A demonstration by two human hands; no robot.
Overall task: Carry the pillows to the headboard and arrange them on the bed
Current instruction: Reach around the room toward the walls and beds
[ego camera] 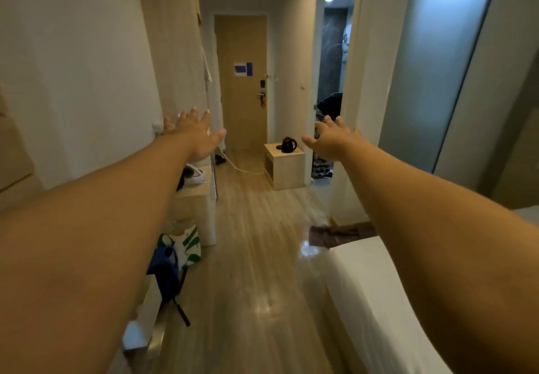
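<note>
Both my arms stretch straight out in front of me at chest height. My left hand (194,134) is spread open with the fingers apart and holds nothing. My right hand (332,138) is also open and empty, palm facing down. A corner of the bed (376,295) with its white sheet shows at the lower right, below my right forearm. No pillow and no headboard are in view.
A wooden-floor corridor leads to a closed door (241,82). A low cabinet (287,166) with a black kettle (288,144) stands by it. A side table (195,201) and bags (178,254) line the left wall. An open doorway (332,87) is on the right.
</note>
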